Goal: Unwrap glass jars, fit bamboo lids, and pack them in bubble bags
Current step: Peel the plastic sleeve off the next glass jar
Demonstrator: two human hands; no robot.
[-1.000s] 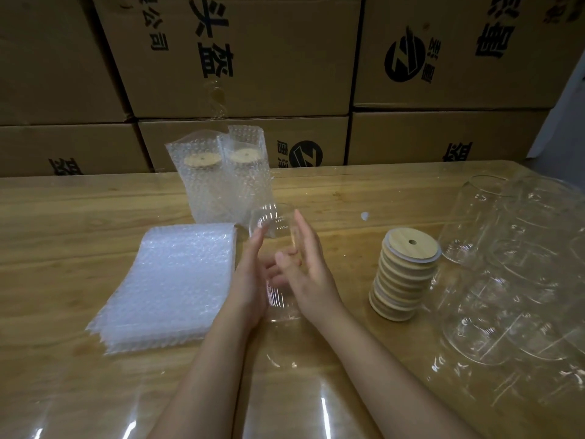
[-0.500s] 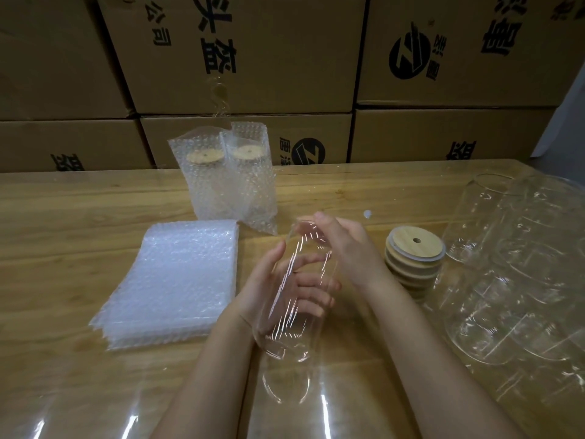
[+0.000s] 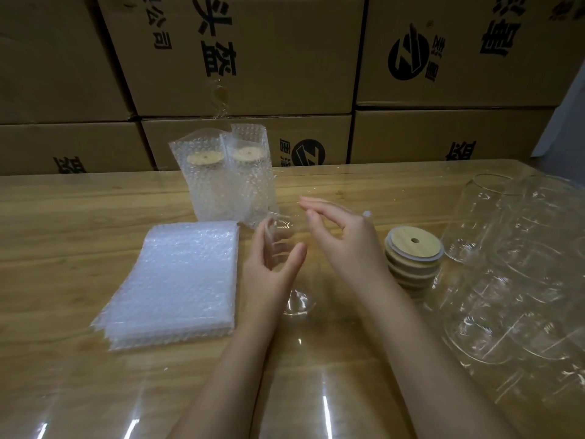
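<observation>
Left hand (image 3: 272,270) fingers wrap the jar (image 3: 297,304), its mouth toward the table's (image 3: 95,217) far edge. The right hand (image 3: 343,239) is nearer the lids (image 3: 411,248); I cannot tell whether its fingers pinch anything.

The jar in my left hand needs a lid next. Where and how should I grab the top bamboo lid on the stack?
Pinch the top bamboo lid by its rim, thumb and fingers on opposite edges, coming from above and the left. It lies flat, hole up, rim exposed atop the stack, and glass jars crowd its right side.
</observation>
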